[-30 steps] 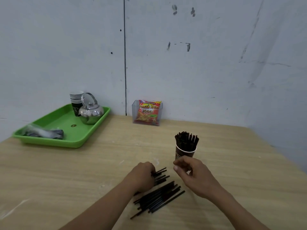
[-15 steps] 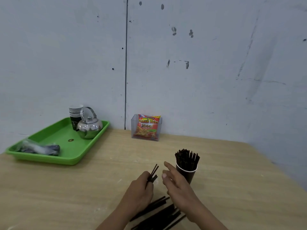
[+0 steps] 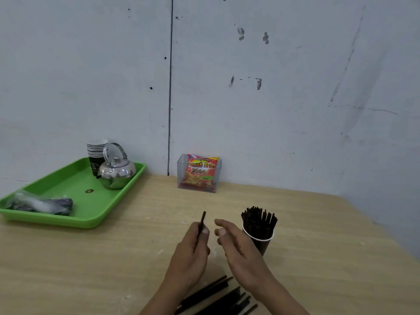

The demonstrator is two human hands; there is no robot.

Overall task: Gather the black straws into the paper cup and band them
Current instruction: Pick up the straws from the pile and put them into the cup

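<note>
left hand (image 3: 189, 255) round perhaps one straw (image 3: 203, 220) (loose pile (image 3: 213, 296) half off-frame)

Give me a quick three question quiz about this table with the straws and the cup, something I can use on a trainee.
1. True or false: the paper cup already holds black straws.
2. Which hand grips the raised straw? A left, B right, C both.
3. Name the shiny item beside the stacked cups on the green tray.
Key: 1 true. 2 A, the left hand. 3 the metal kettle.
</note>
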